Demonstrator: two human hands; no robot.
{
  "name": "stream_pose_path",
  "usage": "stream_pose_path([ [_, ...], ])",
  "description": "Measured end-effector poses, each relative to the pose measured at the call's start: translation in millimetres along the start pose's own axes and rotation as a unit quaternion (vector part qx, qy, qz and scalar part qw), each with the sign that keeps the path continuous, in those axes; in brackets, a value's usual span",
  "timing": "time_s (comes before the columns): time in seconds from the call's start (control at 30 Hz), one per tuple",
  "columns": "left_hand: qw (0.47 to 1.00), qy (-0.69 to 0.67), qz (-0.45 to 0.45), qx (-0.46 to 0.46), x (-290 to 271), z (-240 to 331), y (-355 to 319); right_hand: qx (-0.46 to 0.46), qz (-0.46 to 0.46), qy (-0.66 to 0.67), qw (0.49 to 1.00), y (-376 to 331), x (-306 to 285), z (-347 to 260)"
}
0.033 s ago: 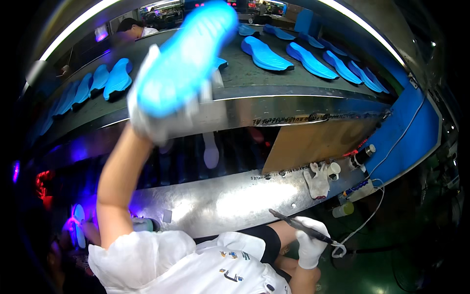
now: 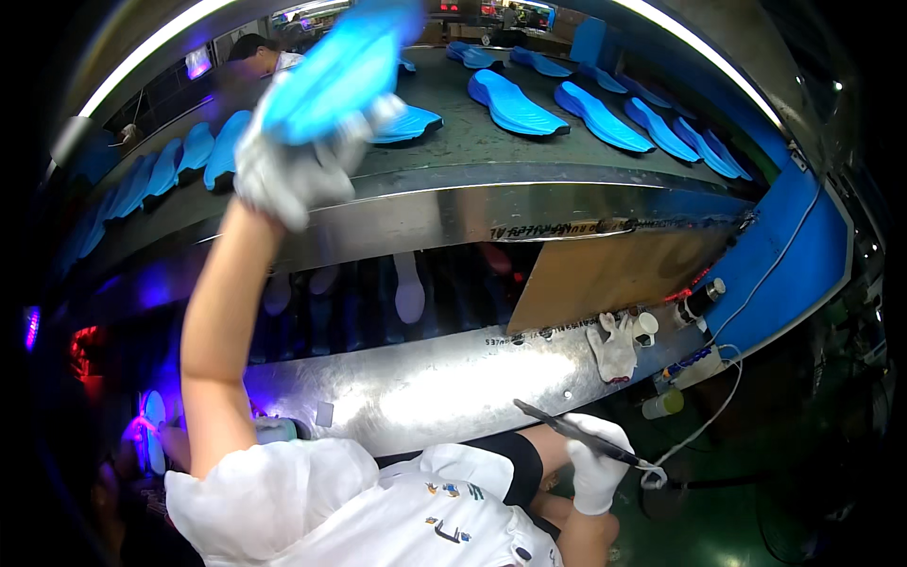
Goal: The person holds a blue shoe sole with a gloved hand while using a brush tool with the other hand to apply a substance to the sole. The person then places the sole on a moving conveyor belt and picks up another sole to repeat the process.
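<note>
1. Since the prev. frame, L hand (image 2: 298, 175) has moved up & away from the body w/ the blue sole (image 2: 340, 76); both blurred, so prob. mid-swing.
2. Sole now sits farther over the dark counter (image 2: 444, 156), its far end cut off by the top edge of view. Can't tell if any of it touches the surface.
3. L fingers: gloved, grasping the sole at its near end; exact finger placement too blurred to read.
4. Another blue sole behind (image 2: 408, 125), mostly covered earlier, now shows just R of the L hand. For the work in hand: held piece is up among the others but, as I judge it, not let go yet.
5. R hand (image 2: 597, 482): approx. same spot, low near the knee, gloved fingers closed round a slim dark tool (image 2: 553, 420), well apart from the soles.
6. Rest approx. unchanged: R-side soles (image 2: 515, 104) & L-side soles (image 2: 194, 146) on the counter; spare glove (image 2: 612, 350) beside a white cup (image 2: 644, 328) on the metal ledge (image 2: 435, 378) below.
</note>
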State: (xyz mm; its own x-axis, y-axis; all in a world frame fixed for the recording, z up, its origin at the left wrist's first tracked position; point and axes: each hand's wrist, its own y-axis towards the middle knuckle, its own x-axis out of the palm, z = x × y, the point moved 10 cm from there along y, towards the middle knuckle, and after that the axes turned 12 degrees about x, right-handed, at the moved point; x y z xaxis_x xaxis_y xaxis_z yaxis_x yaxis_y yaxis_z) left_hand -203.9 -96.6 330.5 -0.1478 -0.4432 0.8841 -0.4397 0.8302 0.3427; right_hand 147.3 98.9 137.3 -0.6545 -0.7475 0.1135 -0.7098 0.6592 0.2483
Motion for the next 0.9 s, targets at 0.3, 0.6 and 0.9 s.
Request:
stream_pose_path([
  [0.3, 0.342, -0.891, -0.266, -0.131, 96, 95, -126, 0.099, 0.023, 0.043, 0.994, -4, -5, 26],
  [0.6, -0.124, -0.851, -0.001, -0.510, 30, 5, -153, 0.123, 0.098, 0.031, 0.987, -7, -22, 46],
  [0.9, -0.259, -0.876, 0.387, -0.125, -287, -139, -150, 0.141, 0.269, 0.072, 0.950, -19, -74, 75],
])
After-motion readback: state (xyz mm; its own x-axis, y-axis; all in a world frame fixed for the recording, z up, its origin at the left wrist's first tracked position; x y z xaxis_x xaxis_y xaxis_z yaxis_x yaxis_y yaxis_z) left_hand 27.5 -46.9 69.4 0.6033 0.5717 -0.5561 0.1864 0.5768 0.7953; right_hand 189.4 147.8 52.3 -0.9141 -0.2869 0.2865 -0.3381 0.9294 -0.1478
